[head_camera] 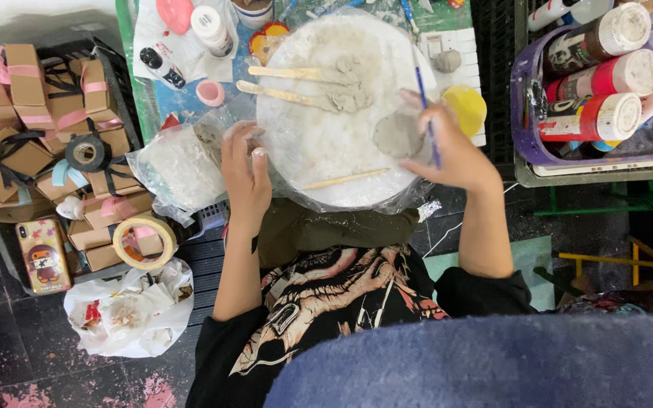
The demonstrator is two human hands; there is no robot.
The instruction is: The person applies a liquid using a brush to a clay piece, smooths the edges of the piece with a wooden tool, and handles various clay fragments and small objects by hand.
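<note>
In the head view, at centre frame, our right hand (455, 151) is closed on a thin blue tool (426, 121), its tip beside the flat grey clay piece (397, 134) on the plastic-wrapped round board (319, 151). Our left hand (245, 170) rests loosely open on the board's left edge, gripping nothing. We judge the clay is being shaped; the next stroke calls for steadying the board and light pressure.

Round board (319, 151) at centre w/ clay lump (397, 134) on its right part, two wooden sticks (289, 83) laid behind it, a third (345, 179) in front. Plastic bag (179, 170) just left of board; boxes (39, 128) further left; paint bottles (606, 75) in basket (527, 143) at right.
</note>
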